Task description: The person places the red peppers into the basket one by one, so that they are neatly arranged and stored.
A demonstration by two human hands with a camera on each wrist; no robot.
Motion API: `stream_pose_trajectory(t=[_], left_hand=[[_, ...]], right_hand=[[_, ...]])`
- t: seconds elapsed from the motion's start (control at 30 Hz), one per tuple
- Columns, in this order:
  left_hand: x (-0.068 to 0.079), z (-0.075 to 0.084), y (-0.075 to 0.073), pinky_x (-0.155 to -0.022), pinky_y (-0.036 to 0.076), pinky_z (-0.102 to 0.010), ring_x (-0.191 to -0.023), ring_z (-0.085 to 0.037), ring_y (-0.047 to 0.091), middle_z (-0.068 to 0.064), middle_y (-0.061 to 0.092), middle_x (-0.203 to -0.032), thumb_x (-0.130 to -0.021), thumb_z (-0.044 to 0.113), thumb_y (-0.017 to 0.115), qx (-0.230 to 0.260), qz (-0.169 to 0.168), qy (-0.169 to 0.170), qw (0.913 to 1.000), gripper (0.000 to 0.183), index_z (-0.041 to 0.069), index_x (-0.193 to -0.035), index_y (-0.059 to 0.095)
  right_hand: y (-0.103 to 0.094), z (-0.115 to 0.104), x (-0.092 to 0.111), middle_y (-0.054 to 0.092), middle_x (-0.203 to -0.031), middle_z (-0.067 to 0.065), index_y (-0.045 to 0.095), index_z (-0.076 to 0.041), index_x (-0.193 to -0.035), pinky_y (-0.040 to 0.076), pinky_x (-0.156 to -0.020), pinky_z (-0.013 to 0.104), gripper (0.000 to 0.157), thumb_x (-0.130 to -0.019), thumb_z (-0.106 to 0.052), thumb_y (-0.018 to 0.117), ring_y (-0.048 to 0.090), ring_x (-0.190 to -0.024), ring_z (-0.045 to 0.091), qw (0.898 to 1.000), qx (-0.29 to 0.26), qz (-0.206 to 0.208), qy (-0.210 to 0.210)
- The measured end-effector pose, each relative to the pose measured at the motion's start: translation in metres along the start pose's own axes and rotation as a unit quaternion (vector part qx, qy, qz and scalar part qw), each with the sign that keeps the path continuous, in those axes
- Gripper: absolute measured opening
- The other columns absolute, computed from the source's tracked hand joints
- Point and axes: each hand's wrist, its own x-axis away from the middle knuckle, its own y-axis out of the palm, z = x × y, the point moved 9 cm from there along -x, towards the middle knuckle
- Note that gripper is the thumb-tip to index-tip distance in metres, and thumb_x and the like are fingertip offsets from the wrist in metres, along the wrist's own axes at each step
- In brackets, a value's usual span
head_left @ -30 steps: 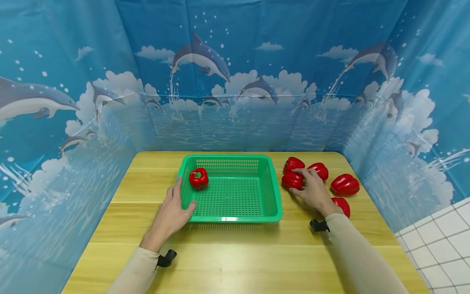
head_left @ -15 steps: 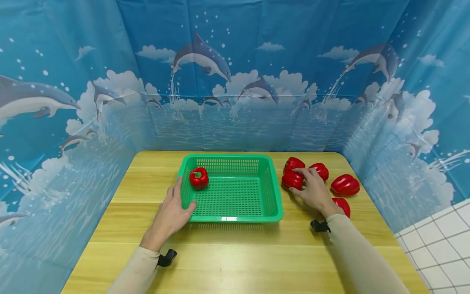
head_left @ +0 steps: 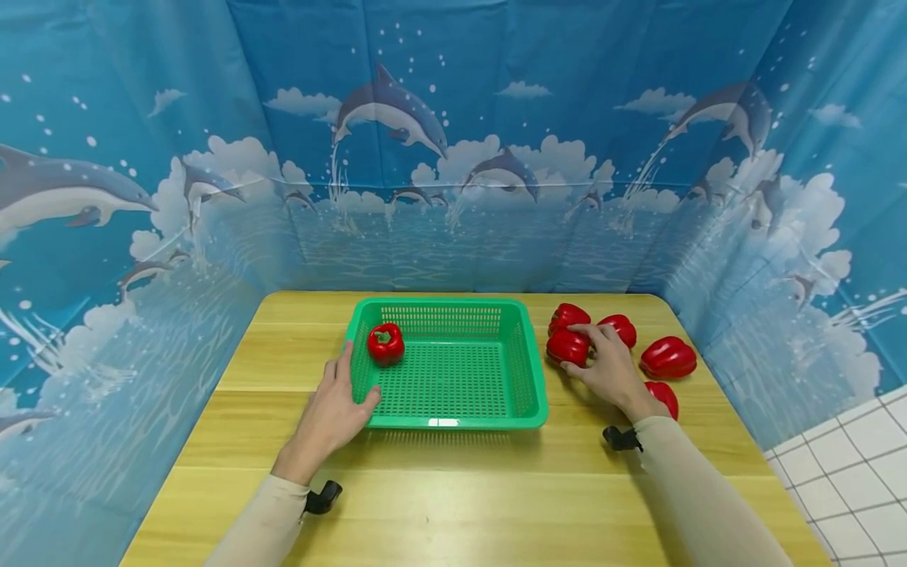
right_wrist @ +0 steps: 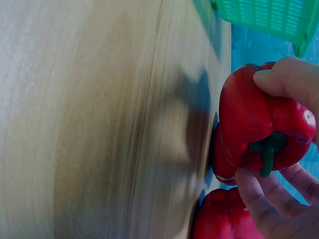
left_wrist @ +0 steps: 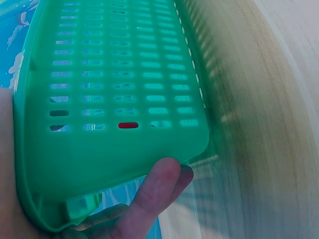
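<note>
My left hand holds the left end of a green plastic basket. In the left wrist view, fingertips curl against the outer end of its slotted wall. One red bell pepper sits inside at the basket's left end. To the right of the basket, my right hand grips another red bell pepper. The right wrist view has the thumb on the upper side of that bell pepper, fingers on the opposite side, and its green stem facing the palm.
Around my right hand lie more red bell peppers: one behind, one at the back right, one farther right, one partly hidden by my wrist. The wooden table meets a dolphin-print curtain at the back.
</note>
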Motion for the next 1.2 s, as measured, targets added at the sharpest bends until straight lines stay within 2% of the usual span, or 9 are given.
stream_pose_trajectory(t=[0.17,0.4,0.6,0.8,1.0,1.2], left_hand=[[0.003,0.006,-0.002,-0.106,0.061,-0.075,-0.12,-0.055,0.076,-0.036,0.039,-0.178,-0.114,0.046,0.064,0.004,-0.013,-0.015,0.9998,0.102,0.009,-0.189,0.005],[0.004,0.006,0.0,-0.111,0.059,-0.075,-0.128,-0.054,0.074,-0.034,0.039,-0.178,-0.114,0.046,0.066,-0.006,-0.022,-0.025,0.9994,0.105,0.008,-0.189,0.003],[0.003,0.006,0.0,-0.105,0.062,-0.073,-0.118,-0.052,0.076,-0.035,0.04,-0.177,-0.114,0.045,0.066,-0.007,-0.016,-0.019,0.9997,0.104,0.007,-0.188,0.003],[0.003,0.006,0.0,-0.109,0.06,-0.075,-0.123,-0.054,0.075,-0.035,0.038,-0.179,-0.114,0.045,0.066,-0.008,-0.019,-0.02,0.9996,0.105,0.007,-0.188,0.003],[0.003,0.006,0.0,-0.108,0.061,-0.074,-0.121,-0.053,0.076,-0.035,0.039,-0.178,-0.114,0.045,0.067,-0.007,-0.019,-0.019,0.9996,0.104,0.007,-0.188,0.004],[0.003,0.005,-0.001,-0.102,0.064,-0.071,-0.115,-0.052,0.078,-0.036,0.039,-0.178,-0.114,0.044,0.067,-0.009,-0.019,-0.017,0.9996,0.104,0.006,-0.188,0.004]], right_hand=[[-0.004,-0.002,0.001,0.061,-0.138,0.027,0.063,-0.009,-0.161,0.056,-0.097,0.06,0.075,-0.094,-0.016,0.096,0.063,-0.117,0.044,1.0,-0.001,0.001,0.003],[-0.007,-0.006,0.002,0.061,-0.143,0.027,0.063,-0.01,-0.162,0.057,-0.099,0.062,0.075,-0.095,-0.017,0.096,0.063,-0.119,0.043,1.0,-0.004,-0.001,-0.001],[-0.012,-0.013,0.001,0.06,-0.147,0.027,0.062,-0.011,-0.163,0.056,-0.101,0.064,0.075,-0.096,-0.018,0.096,0.062,-0.123,0.045,1.0,-0.007,0.005,-0.004],[-0.017,-0.021,-0.001,0.06,-0.145,0.025,0.062,-0.012,-0.163,0.054,-0.098,0.058,0.073,-0.098,-0.017,0.094,0.062,-0.121,0.043,1.0,-0.006,0.015,-0.016],[-0.021,-0.032,-0.003,0.06,-0.147,0.026,0.063,-0.011,-0.164,0.057,-0.099,0.059,0.073,-0.097,-0.014,0.094,0.064,-0.122,0.047,0.999,-0.007,0.021,-0.03],[-0.027,-0.042,-0.008,0.061,-0.146,0.025,0.062,-0.008,-0.162,0.06,-0.094,0.055,0.074,-0.096,-0.013,0.095,0.067,-0.117,0.046,0.998,0.005,0.037,-0.047]])
